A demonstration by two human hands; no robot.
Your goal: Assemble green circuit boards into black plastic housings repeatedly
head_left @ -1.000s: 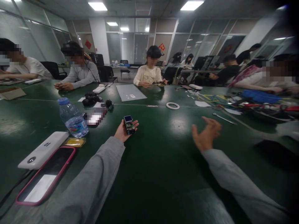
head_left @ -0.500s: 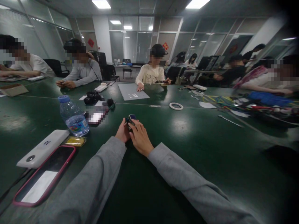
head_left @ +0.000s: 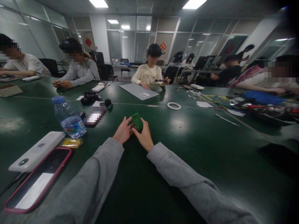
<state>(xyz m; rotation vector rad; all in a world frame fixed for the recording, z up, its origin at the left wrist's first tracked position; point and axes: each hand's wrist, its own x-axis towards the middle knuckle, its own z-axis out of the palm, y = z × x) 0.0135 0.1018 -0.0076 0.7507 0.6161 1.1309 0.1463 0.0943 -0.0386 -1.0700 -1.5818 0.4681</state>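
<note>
A small green circuit board (head_left: pixel 137 121) is held up over the dark green table, its soldered face toward me. My right hand (head_left: pixel 145 134) is closed on the board's right and lower edges, thumb in front. My left hand (head_left: pixel 123 130) is just left of it, palm partly turned up and fingers spread; its fingertips come close to the board's left edge, and I cannot tell whether they touch it. Whatever is on the board's far side is hidden.
To the left are a water bottle (head_left: pixel 69 119), a white power bank (head_left: pixel 37 151), a red-cased phone (head_left: pixel 38 180) and a yellow packet (head_left: pixel 72 143). A tape roll (head_left: pixel 173 106) and a metal tool (head_left: pixel 227 120) lie right. Across the table a person's hand touches a grey panel (head_left: pixel 137 91).
The circuit board has been turned over, from its screen side to its green soldered side. My left fingers have opened out, and the right hand now grips the edge. Opposite, the grey panel has turned.
</note>
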